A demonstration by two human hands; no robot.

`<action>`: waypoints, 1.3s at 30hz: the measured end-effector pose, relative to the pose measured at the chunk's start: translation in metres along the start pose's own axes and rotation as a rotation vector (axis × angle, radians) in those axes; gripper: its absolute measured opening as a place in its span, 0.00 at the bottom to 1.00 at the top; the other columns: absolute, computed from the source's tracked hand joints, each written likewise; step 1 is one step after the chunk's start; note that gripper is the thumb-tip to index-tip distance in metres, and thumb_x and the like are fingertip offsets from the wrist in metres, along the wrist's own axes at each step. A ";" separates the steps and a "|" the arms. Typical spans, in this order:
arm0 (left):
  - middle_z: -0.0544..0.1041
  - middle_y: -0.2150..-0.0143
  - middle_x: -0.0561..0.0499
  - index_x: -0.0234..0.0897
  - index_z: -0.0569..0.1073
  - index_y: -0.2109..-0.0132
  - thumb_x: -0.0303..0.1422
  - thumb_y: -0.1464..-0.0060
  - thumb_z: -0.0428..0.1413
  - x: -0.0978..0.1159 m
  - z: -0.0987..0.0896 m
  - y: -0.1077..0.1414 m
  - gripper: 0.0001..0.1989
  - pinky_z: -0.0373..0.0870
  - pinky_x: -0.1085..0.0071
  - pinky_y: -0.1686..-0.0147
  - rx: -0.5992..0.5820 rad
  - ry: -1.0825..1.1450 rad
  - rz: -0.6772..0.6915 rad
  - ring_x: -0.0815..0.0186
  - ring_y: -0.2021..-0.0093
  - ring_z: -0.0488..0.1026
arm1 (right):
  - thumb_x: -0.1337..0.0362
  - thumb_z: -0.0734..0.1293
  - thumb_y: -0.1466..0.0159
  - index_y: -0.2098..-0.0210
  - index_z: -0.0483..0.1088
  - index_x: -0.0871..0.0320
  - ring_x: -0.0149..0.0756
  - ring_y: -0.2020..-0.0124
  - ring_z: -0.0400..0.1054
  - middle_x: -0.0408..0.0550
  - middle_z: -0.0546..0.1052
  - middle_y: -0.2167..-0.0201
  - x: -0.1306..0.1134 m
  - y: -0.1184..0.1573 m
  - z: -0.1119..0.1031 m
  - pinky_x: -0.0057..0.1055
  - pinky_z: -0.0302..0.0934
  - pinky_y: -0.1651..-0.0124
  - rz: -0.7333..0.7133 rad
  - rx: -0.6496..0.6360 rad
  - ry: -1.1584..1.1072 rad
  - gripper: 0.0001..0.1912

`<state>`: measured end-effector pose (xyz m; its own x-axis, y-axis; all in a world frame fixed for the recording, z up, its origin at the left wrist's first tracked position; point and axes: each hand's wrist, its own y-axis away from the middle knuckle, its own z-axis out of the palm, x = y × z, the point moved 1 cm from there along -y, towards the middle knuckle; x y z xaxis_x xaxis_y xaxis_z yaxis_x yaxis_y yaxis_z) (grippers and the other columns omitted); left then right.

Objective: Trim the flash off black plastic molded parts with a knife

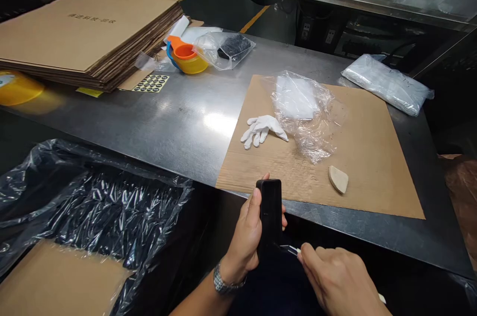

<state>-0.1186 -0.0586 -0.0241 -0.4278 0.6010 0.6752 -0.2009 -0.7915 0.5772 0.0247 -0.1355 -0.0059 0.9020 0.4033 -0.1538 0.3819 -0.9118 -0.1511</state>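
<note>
My left hand [248, 231] is wrapped around a black rectangular plastic case [271, 211], held upright just off the table's front edge. The case's hollow side faces me. In my right hand [335, 274] is a white-handled knife [292, 249], its handle mostly covered by my fingers. The thin metal blade points left, and its tip is at the lower right edge of the case; whether it touches is hard to tell. A white glove [264, 129] and a tan wedge-shaped block [338, 180] lie on the cardboard sheet [372, 157] beyond my hands.
On the metal table [179, 122], stacked cardboard [85, 28], tape rolls [190, 60] and a bagged black item [234, 46] stand left. Clear plastic wrap [313, 122] lies on the sheet. A white plastic package [387, 82] rests right. A bag-lined box [112, 201] sits lower left.
</note>
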 end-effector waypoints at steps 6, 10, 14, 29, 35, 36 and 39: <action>0.74 0.73 0.50 0.42 0.53 0.35 0.50 0.44 0.47 -0.002 0.000 -0.001 0.34 0.69 0.71 0.76 0.009 -0.010 0.015 0.67 0.77 0.71 | 0.67 0.47 0.29 0.73 0.61 0.56 0.29 0.91 0.59 0.35 0.64 0.89 -0.002 0.004 0.005 0.29 0.39 0.80 0.004 -0.004 0.029 0.19; 0.74 0.73 0.50 0.41 0.52 0.35 0.50 0.43 0.46 -0.002 0.000 -0.001 0.33 0.69 0.70 0.75 0.016 -0.015 0.058 0.66 0.76 0.71 | 0.66 0.48 0.30 0.74 0.61 0.56 0.28 0.91 0.57 0.36 0.64 0.89 -0.002 0.008 0.012 0.29 0.36 0.82 0.052 -0.024 -0.017 0.19; 0.74 0.72 0.49 0.41 0.51 0.35 0.49 0.42 0.44 -0.001 0.000 0.001 0.32 0.70 0.68 0.72 -0.026 0.007 0.140 0.66 0.75 0.71 | 0.59 0.48 0.29 0.75 0.61 0.56 0.25 0.88 0.55 0.35 0.61 0.88 0.001 0.008 0.019 0.25 0.40 0.81 0.305 -0.296 -0.475 0.21; 0.74 0.72 0.50 0.45 0.54 0.36 0.48 0.42 0.45 0.001 0.004 -0.005 0.29 0.70 0.72 0.74 0.015 0.152 -0.012 0.68 0.76 0.71 | 0.51 0.57 0.34 0.69 0.62 0.57 0.25 0.79 0.55 0.38 0.61 0.80 0.021 0.009 0.017 0.22 0.50 0.76 0.635 -0.310 -1.079 0.16; 0.75 0.70 0.49 0.45 0.55 0.37 0.47 0.42 0.47 -0.005 0.010 -0.004 0.29 0.71 0.73 0.74 0.001 0.049 -0.042 0.68 0.74 0.72 | 0.58 0.60 0.36 0.76 0.60 0.56 0.26 0.81 0.57 0.39 0.64 0.83 0.009 -0.001 0.023 0.24 0.49 0.76 0.473 -0.076 -0.663 0.14; 0.75 0.70 0.49 0.45 0.56 0.37 0.47 0.42 0.47 -0.006 0.011 -0.004 0.28 0.70 0.73 0.74 -0.002 0.040 -0.049 0.68 0.73 0.72 | 0.58 0.61 0.37 0.77 0.59 0.56 0.26 0.82 0.58 0.39 0.65 0.83 0.007 -0.003 0.024 0.24 0.48 0.77 0.451 -0.072 -0.628 0.15; 0.75 0.70 0.50 0.47 0.58 0.38 0.47 0.42 0.46 -0.009 0.013 -0.002 0.27 0.71 0.73 0.72 0.001 0.016 -0.055 0.68 0.72 0.72 | 0.57 0.63 0.39 0.77 0.61 0.56 0.27 0.84 0.58 0.38 0.66 0.84 0.006 -0.007 0.027 0.24 0.46 0.79 0.448 -0.113 -0.543 0.14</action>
<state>-0.1033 -0.0611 -0.0250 -0.4302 0.6416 0.6351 -0.2235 -0.7573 0.6136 0.0220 -0.1244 -0.0323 0.7609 -0.0575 -0.6463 0.0426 -0.9895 0.1381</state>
